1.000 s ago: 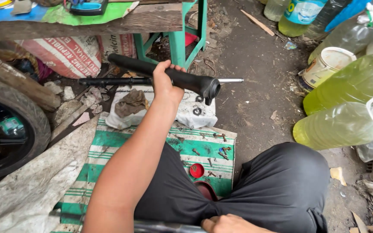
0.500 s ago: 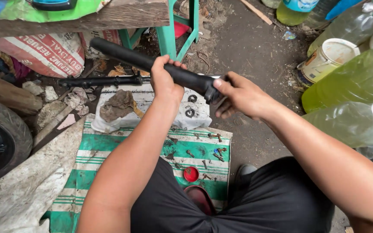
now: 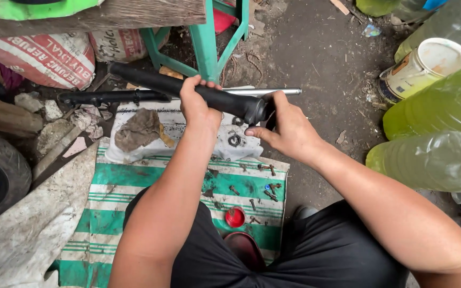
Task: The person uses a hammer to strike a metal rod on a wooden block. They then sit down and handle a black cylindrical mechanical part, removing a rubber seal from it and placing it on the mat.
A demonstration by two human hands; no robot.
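We have the black tube (image 3: 188, 88) held level in the air above the far edge of the green striped mat (image 3: 134, 178), with a bright metal rod (image 3: 281, 92) sticking out of its right end. The left hand (image 3: 196, 104) is wrapped round the middle, fingers closed over the top. The right hand (image 3: 289, 125) is at the thick collar end, thumb and fingers pinched narrow on it; we cannot tell what exactly they pinch.

Handling, as we judge it: stiff metal part, fairly heavy, not fragile. The surface looks oily, so probably slippery; the mid-body grip is where we'd carry the weight, the collar only for fine work. The polished rod is best left untouched.

Below it a grimy white cloth (image 3: 188, 133) lies across the mat's far edge, with a brown rag (image 3: 140, 128) and a washer (image 3: 234, 140) on it. Loose bolts (image 3: 268, 186) and a red cap (image 3: 235, 217) sit toward the mat's right edge. A second black tube (image 3: 108, 97) lies on the ground beyond. Green stool legs (image 3: 204, 37) stand behind, yellow-green bottles (image 3: 438, 106) to the right, and a tyre (image 3: 1, 165) to the left.
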